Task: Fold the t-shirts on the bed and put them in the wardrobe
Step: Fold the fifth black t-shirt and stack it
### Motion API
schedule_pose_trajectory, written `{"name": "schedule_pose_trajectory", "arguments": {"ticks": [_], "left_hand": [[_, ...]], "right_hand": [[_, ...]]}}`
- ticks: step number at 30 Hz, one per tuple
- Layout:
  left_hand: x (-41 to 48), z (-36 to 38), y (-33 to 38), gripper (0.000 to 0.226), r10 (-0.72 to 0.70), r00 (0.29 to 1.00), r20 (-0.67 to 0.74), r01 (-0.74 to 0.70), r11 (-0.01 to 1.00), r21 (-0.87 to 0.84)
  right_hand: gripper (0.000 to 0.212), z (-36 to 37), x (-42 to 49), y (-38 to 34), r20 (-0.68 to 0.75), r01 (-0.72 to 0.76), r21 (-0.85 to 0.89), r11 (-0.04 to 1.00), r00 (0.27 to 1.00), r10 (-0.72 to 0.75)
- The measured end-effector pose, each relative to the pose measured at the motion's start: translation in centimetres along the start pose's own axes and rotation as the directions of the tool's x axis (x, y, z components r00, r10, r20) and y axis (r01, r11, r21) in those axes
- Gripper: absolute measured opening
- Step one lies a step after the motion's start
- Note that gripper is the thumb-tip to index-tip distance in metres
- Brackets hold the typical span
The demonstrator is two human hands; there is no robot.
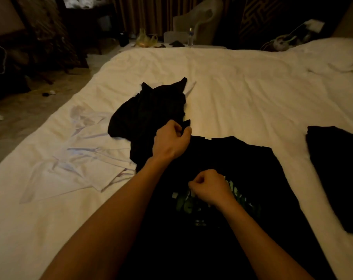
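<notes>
At the near edge of the bed (232, 77), one black printed t-shirt (262, 178) lies spread flat, print side up, collar toward the far edge. This is the item in work.

The left hand (170, 141) is closed, thumb against curled fingers. It pinches black cloth at the shirt's far left shoulder, where the shirt touches the black heap (149, 106). The right hand (209, 187) is closed to a fist on the chest of the same shirt, at the top of the green print, and pinches up a small tuck of cloth. No fold shows in the shirt, so it is judged to be at its first fold.

Task status:
- Done: one folded black piece (337, 168) lies flat at the right edge of the bed, well apart from the shirt in work.
- In hand: the printed t-shirt, not yet folded.
- Left to do: the black heap, crumpled, beyond the left hand toward the middle of the bed, and the white garments (90, 142), loose and creased along the left edge.
- Not started: transfer to the wardrobe. No wardrobe is in view, and every item counted is on the bed.

Count:
- Printed t-shirt: one.
- Folded black piece: one.
- Black heap: one.
- White garments: one patch.
- Pieces within the heap and the white patch: the light is too dim to separate them, so each may hold more than one.
- Hands: two, both gripping the shirt.
</notes>
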State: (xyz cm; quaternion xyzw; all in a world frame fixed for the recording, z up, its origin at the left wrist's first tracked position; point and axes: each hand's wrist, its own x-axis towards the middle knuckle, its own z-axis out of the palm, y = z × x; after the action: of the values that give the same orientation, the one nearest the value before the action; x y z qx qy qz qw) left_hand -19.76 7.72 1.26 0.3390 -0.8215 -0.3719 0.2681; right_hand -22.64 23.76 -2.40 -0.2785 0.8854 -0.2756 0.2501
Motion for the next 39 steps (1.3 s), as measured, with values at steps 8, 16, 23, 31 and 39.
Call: {"name": "schedule_pose_trajectory", "arguments": {"ticks": [8,16,23,31,39], "left_hand": [[-1.4,2.5,-5.6,0.037,0.163,0.944,0.287,-0.282,0.849,0.446],[-2.0,4.7,-8.6,0.068,-0.018,0.914,0.405,-0.288,0.674,0.68],[-1.5,6.4,-11.5,0.071,-0.075,0.945,0.318,-0.178,0.697,0.695],[-1.3,6.0,-11.0,0.072,-0.1,0.935,0.341,-0.19,0.671,0.717],[-6.1,2.2,-7.9,0.073,-0.051,0.935,0.352,-0.229,0.671,0.705]], "right_hand": [[0.011,-2.9,0.9,3.5,-0.194,0.151,-0.141,0.979,0.965,-0.176],[0.048,-6.7,5.0,12.0,-0.165,0.104,-0.518,0.849,0.962,-0.219],[0.069,-6.3,8.9,14.6,-0.098,-0.097,-0.578,0.81,0.994,0.049],[0.07,-6.5,9.0,14.6,-0.13,-0.106,-0.538,0.836,0.991,0.042],[0.071,-8.3,1.9,13.1,-0.149,-0.003,-0.55,0.835,0.984,-0.094]]}}
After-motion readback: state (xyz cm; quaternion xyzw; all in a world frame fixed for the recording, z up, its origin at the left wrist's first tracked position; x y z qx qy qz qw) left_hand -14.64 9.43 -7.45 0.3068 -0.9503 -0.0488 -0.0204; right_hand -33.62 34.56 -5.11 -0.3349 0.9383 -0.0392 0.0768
